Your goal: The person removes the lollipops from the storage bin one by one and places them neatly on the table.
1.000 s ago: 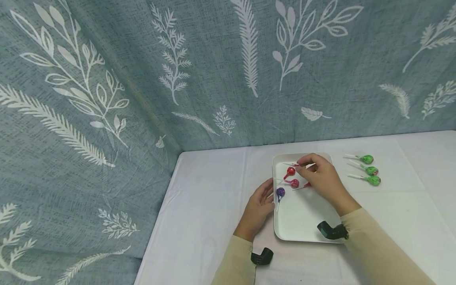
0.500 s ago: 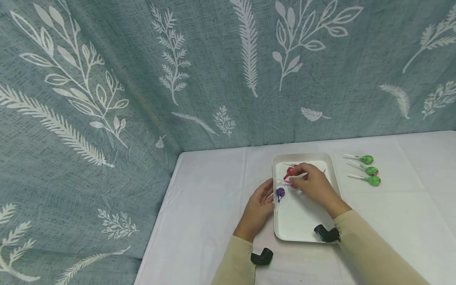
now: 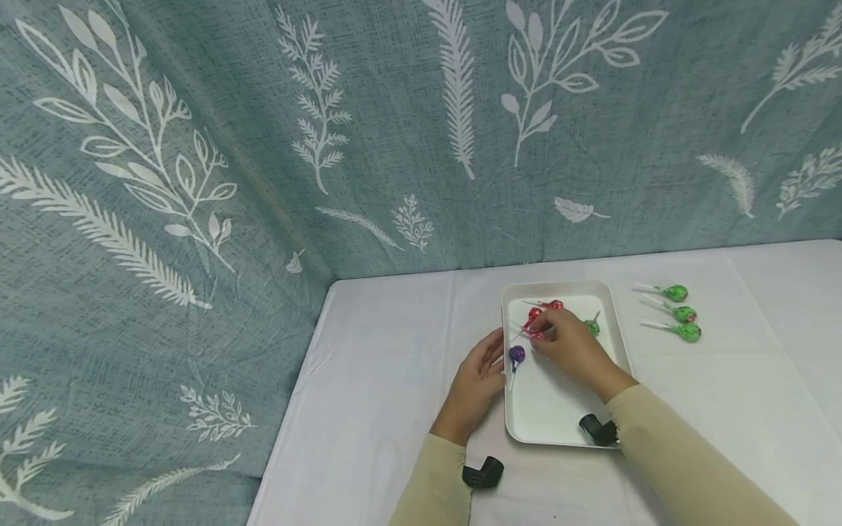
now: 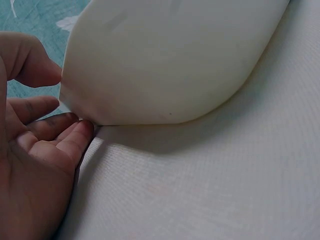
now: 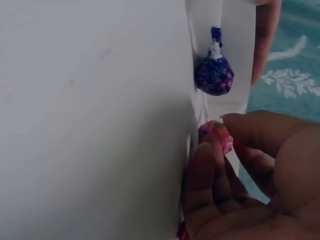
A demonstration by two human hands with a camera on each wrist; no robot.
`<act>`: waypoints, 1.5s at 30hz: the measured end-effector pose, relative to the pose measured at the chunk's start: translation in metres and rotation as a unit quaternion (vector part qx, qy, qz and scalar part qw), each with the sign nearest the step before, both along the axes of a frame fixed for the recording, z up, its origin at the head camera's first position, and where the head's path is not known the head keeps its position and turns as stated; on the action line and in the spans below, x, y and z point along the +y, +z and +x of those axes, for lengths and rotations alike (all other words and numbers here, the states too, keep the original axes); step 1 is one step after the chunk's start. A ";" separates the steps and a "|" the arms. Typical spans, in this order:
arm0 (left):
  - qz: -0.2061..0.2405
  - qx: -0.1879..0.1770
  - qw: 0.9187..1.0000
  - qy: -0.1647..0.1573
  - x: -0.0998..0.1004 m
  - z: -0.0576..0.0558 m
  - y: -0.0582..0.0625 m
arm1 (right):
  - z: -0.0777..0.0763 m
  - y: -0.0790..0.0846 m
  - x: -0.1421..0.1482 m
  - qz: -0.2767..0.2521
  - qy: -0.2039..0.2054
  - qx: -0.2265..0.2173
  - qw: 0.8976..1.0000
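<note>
My right hand (image 3: 572,347) is over the left part of a white tray (image 3: 549,424). Its thumb and fingertips pinch the head of a pink lollipop (image 5: 228,144), which lies low in the tray. Two red lollipops, one by the fingertips (image 3: 534,313) and another red lollipop (image 3: 556,304) behind it, lie toward the back. A purple lollipop (image 3: 517,354) rests along the left wall, its stick toward me. Beyond my right knuckles a green lollipop (image 3: 593,328) shows partly. My left hand (image 3: 473,383) touches the tray's left side with loosely bent fingers, seen at the tray's edge in the left wrist view.
To the right of the tray, three green lollipops (image 3: 684,314) lie in a column on the white tablecloth (image 3: 743,409), sticks pointing left. A teal leaf-patterned curtain (image 3: 395,131) hangs behind the table and along its left side.
My right hand has moved from the back of the tray toward me and left, onto the pink lollipop. A red and a green lollipop have come into view behind it. The left hand stays put.
</note>
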State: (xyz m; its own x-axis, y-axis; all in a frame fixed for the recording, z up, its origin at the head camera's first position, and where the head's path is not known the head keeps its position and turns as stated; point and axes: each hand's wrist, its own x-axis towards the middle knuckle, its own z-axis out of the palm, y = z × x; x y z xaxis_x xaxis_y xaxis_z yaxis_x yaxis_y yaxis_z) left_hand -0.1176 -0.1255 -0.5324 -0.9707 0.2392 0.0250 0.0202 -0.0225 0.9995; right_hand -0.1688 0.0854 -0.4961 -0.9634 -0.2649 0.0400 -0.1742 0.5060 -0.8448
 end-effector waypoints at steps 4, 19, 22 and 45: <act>-0.003 -0.001 1.000 0.000 0.000 0.000 0.001 | -0.001 -0.003 -0.002 0.024 0.005 0.009 1.000; 0.012 0.008 1.000 -0.008 0.000 -0.002 0.000 | -0.001 -0.006 -0.004 0.049 0.021 0.006 0.999; 0.013 0.005 1.000 -0.008 0.000 -0.001 0.000 | -0.001 -0.006 -0.003 0.036 0.022 0.007 0.999; 0.012 0.008 1.000 -0.009 -0.001 -0.001 0.000 | 0.004 0.008 0.005 -0.086 -0.009 0.059 0.995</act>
